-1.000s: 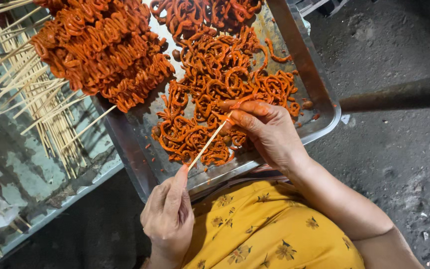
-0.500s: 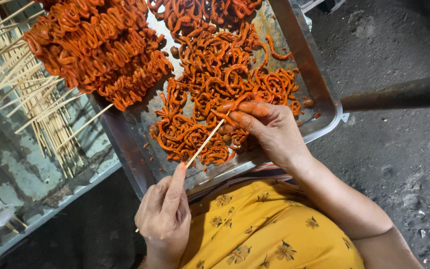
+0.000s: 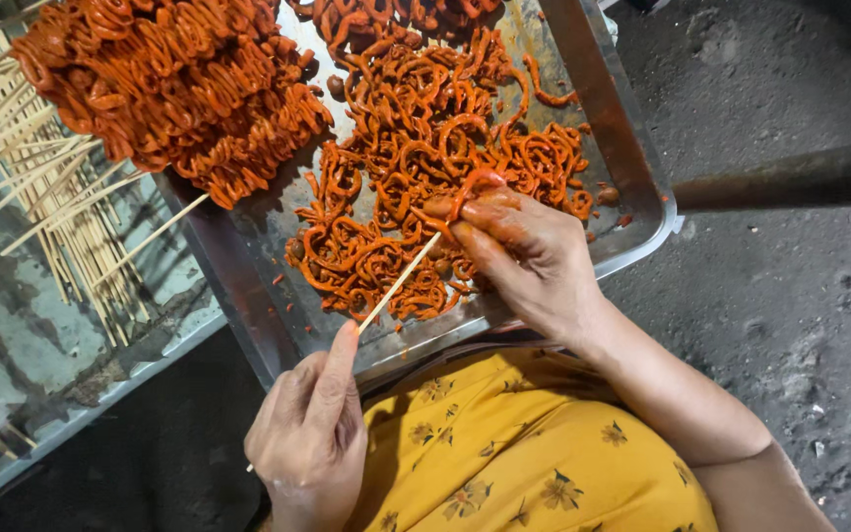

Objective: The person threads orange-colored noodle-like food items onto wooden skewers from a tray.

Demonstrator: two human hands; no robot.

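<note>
A bare skewer [image 3: 398,284] is gripped by the left hand [image 3: 309,433]; a marinated strip [image 3: 467,189] is pinched in the right hand [image 3: 529,251] fingers; skewered strips [image 3: 164,84] are piled, many loose strips [image 3: 416,128] remain in the tray [image 3: 608,148].

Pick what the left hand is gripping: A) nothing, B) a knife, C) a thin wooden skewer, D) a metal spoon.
C: the left hand grips a thin wooden skewer whose tip meets an orange strip pinched by the right hand over the metal tray.

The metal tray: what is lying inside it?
The metal tray holds loose orange marinated strips and a pile of finished skewers at its upper left. The right hand rests on the strips, hiding those beneath it. The tray floor under the pile is covered.
</note>
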